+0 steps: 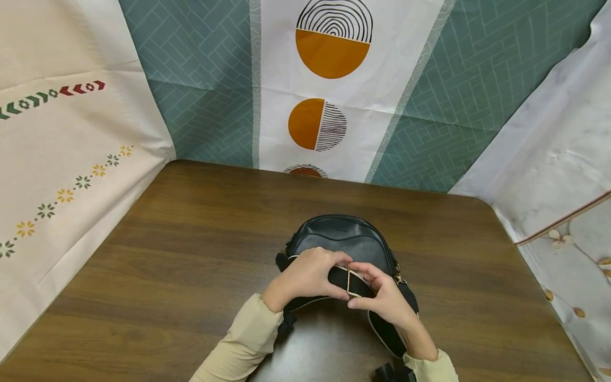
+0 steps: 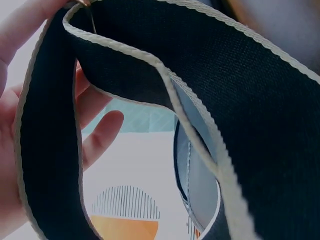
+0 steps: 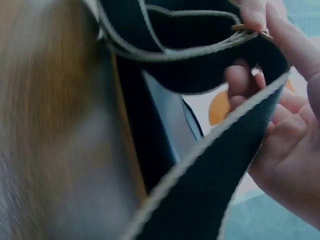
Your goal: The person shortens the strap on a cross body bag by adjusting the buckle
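Observation:
A black rounded shoulder bag [image 1: 339,239] lies on the table, with its wide black strap [image 1: 359,286] in front of it. The strap has cream woven edges and passes through a thin gold-coloured slider buckle [image 1: 348,280]. My left hand [image 1: 305,273] pinches the strap just left of this buckle, thumb below and fingers above. From the right side, my right hand [image 1: 384,297] grips the strap at the buckle in the same way. Loops of the strap [image 2: 47,135] fill the left wrist view. In the right wrist view, the strap layers meet at the buckle [image 3: 252,31].
The brown wooden table [image 1: 191,239] extends around the bag. A patterned cloth [image 1: 205,79] hangs behind it, with pale cloths on both sides. A gold-coloured ring [image 1: 398,273] joins the strap to the bag's right side.

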